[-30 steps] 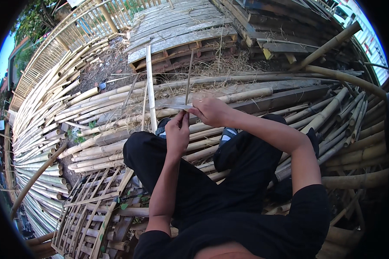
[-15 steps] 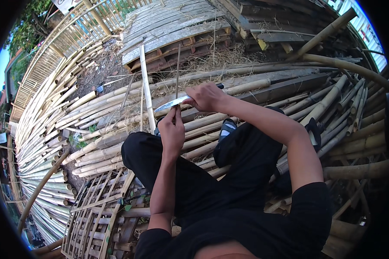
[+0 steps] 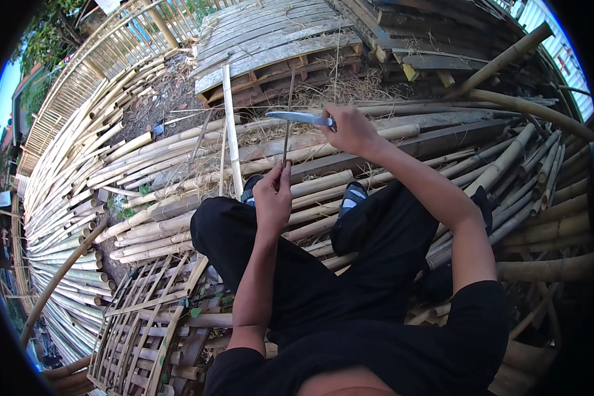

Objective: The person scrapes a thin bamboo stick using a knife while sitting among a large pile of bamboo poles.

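Observation:
My left hand (image 3: 273, 198) is closed around the lower part of a thin brown bamboo strip (image 3: 289, 113), which stands up and away from me. In my right hand (image 3: 352, 129) is a knife (image 3: 298, 117), its handle mostly hidden by my fingers. The long pale blade points left and crosses the strip's upper half; whether it touches the strip I cannot tell. Left of my left hand, a wider, paler split bamboo strip (image 3: 231, 129) leans up past my knee.
Stacked bamboo poles (image 3: 148, 228) lie around my legs and fan out on the left. A wooden pallet (image 3: 277, 56) lies ahead. Near my left elbow is a woven bamboo lattice (image 3: 138, 323). A thick slanted pole (image 3: 501, 58) rises at the far right.
My right hand and the knife have moved away from my left hand, farther up along the strip and to the right. My left hand still holds the strip, slightly lower and farther right.

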Demonstrator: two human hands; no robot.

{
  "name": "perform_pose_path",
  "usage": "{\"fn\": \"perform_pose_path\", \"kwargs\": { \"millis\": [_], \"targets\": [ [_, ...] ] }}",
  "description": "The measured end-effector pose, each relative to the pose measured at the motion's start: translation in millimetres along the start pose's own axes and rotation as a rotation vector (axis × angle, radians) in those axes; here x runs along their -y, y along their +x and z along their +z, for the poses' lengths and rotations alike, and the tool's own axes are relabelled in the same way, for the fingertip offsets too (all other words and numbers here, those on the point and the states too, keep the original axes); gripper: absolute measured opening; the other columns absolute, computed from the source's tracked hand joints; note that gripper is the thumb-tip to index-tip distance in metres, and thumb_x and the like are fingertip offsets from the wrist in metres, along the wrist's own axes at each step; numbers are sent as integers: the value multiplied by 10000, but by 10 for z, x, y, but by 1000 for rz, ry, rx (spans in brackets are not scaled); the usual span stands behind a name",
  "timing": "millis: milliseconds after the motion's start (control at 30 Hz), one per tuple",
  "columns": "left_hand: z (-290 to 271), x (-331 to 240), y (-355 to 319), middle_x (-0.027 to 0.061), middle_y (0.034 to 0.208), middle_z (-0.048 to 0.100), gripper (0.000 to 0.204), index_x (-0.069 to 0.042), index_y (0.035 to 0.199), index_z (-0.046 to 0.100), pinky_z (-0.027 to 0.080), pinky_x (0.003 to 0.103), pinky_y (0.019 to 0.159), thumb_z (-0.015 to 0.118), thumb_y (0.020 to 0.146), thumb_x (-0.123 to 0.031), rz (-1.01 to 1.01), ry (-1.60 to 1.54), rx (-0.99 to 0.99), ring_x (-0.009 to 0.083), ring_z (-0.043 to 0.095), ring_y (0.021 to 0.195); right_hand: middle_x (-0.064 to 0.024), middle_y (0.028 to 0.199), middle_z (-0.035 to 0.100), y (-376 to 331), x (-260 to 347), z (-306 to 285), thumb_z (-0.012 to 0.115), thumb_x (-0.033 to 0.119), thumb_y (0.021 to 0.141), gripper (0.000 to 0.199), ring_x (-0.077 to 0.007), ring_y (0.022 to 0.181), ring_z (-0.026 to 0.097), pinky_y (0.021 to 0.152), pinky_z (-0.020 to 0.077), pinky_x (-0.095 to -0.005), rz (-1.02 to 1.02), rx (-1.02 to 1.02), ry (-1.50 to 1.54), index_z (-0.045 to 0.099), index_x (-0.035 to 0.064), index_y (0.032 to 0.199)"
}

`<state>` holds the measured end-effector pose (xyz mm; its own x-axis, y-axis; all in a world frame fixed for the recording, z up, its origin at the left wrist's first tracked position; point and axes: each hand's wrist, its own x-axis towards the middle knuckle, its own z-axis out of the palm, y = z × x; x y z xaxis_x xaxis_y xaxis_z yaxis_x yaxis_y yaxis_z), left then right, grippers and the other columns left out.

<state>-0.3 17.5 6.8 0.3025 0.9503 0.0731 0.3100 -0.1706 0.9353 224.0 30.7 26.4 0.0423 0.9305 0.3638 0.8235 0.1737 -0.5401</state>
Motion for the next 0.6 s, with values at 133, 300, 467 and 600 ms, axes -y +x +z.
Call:
{"fn": "perform_pose_path", "kwargs": {
  "millis": [133,300,467,600],
  "targets": [
    [5,7,17,-22,604,448,254,23,1123,637,298,237,487,548,952,-142,-62,-72,49,34,348,579,-192,663,591,-83,106,274,674,248,806,270,-370,678,607,590,448,-424,-68,149,58,605,-11,778],
    [11,-2,-6,-49,611,429,259,26,1124,633,285,228,485,543,957,-151,-48,-133,46,31,330,572,-201,498,486,49,147,221,555,444,915,585,-362,474,503,506,392,-431,117,216,106,554,-62,621],
    [-2,-49,-2,-54,617,431,262,31,1116,632,290,219,493,543,958,-158,-86,-156,68,29,330,574,-190,508,489,-18,81,295,557,437,916,544,-350,472,467,519,396,-424,105,248,159,562,-51,676],
    [-22,-9,24,-48,638,459,271,31,1128,628,314,216,510,545,958,-164,-107,-176,70,28,355,596,-171,523,505,-33,66,354,563,437,910,519,-330,489,487,558,415,-429,-102,200,111,560,-34,694]
  ]
}}
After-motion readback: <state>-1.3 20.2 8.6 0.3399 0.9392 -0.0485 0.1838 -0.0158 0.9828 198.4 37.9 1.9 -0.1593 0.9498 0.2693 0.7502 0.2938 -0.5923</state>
